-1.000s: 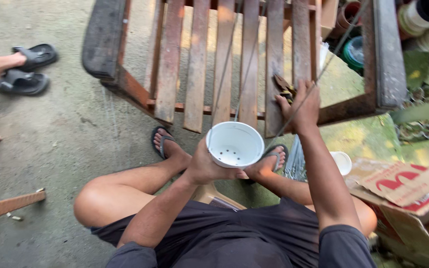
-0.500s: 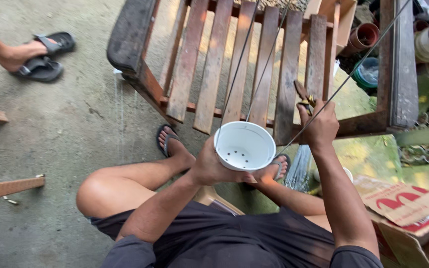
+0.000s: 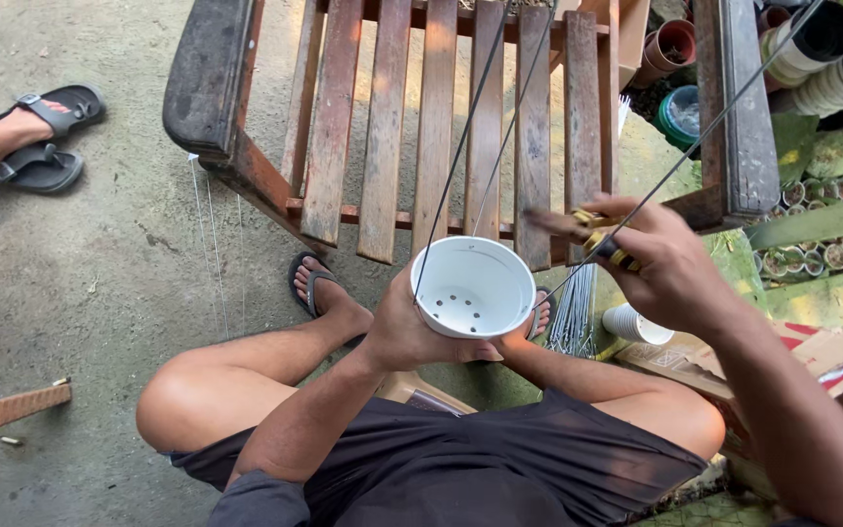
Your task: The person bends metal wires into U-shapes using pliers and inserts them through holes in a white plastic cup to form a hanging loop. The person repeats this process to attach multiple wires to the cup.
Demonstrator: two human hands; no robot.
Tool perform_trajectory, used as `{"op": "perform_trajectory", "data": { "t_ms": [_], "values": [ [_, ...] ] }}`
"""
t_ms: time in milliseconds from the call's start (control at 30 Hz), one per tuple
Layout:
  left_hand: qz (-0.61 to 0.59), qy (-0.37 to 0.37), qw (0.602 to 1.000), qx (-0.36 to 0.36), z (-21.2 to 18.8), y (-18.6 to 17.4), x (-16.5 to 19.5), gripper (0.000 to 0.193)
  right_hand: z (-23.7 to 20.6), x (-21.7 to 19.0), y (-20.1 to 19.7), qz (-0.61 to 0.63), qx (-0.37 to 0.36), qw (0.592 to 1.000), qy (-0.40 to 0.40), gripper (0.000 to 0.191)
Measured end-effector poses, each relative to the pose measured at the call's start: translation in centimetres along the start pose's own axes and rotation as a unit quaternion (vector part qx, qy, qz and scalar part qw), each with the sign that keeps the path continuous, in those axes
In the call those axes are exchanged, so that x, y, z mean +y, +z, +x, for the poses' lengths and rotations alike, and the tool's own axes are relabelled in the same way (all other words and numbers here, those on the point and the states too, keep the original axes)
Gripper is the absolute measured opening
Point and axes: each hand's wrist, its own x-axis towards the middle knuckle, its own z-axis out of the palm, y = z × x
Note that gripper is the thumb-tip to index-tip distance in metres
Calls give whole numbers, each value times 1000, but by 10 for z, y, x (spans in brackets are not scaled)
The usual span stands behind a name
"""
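We've got the white plastic pot cupped in our left hand over our lap, wires running up from it, right hand clamped on yellow-handled pliers by the wooden bench, so we're probably mid wire-hanger and next need a steady twist.

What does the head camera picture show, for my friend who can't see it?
A seated person's left hand holds a white plastic pot with holes in its bottom, while the right hand grips pliers on thin wires rising from the pot. A wooden slatted chair stands ahead on concrete.
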Motion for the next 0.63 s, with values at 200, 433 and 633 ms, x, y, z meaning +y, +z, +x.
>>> {"op": "perform_trajectory", "data": {
  "t_ms": [200, 433, 633],
  "values": [
    [-14, -7, 1000, -6, -3, 6, 7, 101, 19, -44, -33, -239, -27, 966, -91, 34],
    [72, 11, 997, -6, -4, 10, 18, 103, 29, -69, -45, -327, -64, 937, -103, 33],
    [60, 20, 998, -24, -3, 12, 22, 104, 22, -73, -44, -304, -52, 946, -99, 29]
  ]
}}
